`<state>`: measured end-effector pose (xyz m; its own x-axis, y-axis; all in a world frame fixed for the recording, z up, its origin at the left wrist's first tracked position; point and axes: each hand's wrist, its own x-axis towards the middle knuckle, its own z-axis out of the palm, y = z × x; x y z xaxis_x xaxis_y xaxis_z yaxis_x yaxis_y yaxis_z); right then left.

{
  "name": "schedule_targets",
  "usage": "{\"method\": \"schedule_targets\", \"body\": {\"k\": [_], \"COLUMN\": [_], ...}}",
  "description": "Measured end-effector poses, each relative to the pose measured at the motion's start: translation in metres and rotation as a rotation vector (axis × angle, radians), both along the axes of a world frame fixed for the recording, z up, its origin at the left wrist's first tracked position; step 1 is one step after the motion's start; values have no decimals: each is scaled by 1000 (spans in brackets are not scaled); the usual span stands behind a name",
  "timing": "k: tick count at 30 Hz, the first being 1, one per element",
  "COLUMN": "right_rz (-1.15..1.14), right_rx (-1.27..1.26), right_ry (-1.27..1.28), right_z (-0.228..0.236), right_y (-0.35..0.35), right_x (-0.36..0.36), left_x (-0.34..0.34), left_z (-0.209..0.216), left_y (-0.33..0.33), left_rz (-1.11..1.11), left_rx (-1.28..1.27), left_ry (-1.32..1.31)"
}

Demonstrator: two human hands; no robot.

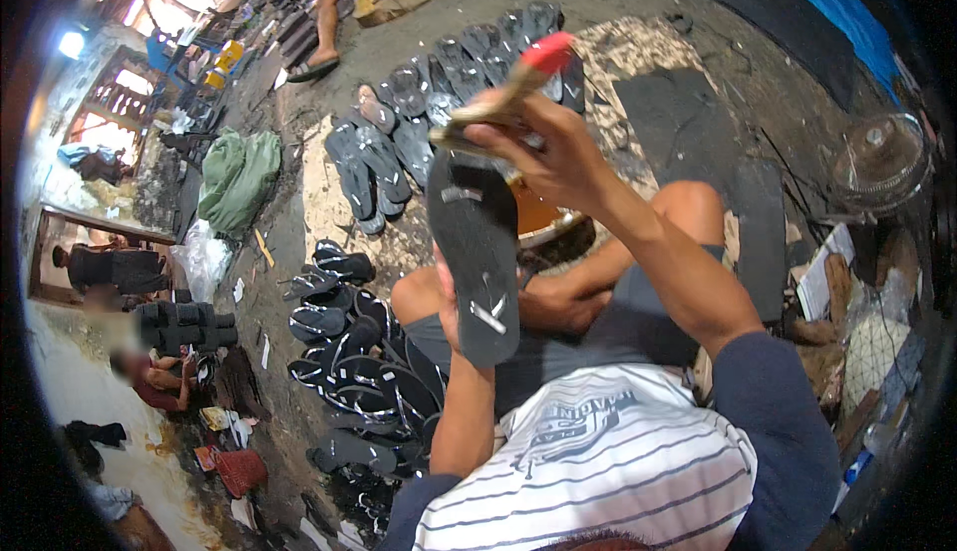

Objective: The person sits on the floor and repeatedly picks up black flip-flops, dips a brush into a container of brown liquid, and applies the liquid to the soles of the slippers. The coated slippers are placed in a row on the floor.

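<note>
My left hand (446,297) grips a black sandal sole (473,252) from its left side and underneath; most of its fingers are hidden. Shiny pale strips show near both ends of the sole. Closed around a brush (508,98) is my right hand (543,147), above the sole's far end. The brush has a pale body and a red handle end, and motion blurs it. Behind the sole, between my crossed legs and the mat, stands a bowl of amber liquid (543,214), partly covered by my right arm.
Rows of black sandal soles (377,162) lie on a stained mat (324,187) ahead. A heap of strapped sandals (369,372) sits left of my knee. A fan (877,160) stands at right, dark sheets (668,118) nearer. Other people sit at far left and ahead.
</note>
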<state>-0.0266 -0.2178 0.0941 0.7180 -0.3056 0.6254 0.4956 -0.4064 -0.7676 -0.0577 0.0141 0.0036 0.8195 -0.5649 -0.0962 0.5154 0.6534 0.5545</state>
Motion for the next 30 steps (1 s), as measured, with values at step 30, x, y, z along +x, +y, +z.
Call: {"method": "schedule_targets", "body": {"k": [30], "right_rz": [64], "right_rx": [310], "right_ry": [353], "right_z": [-55], "right_y": [35], "right_x": [-96], "left_x": [167], "left_z": [-98], "left_y": [-84], "left_rz": [-46], "left_rx": [-100], "left_ry": [220]}}
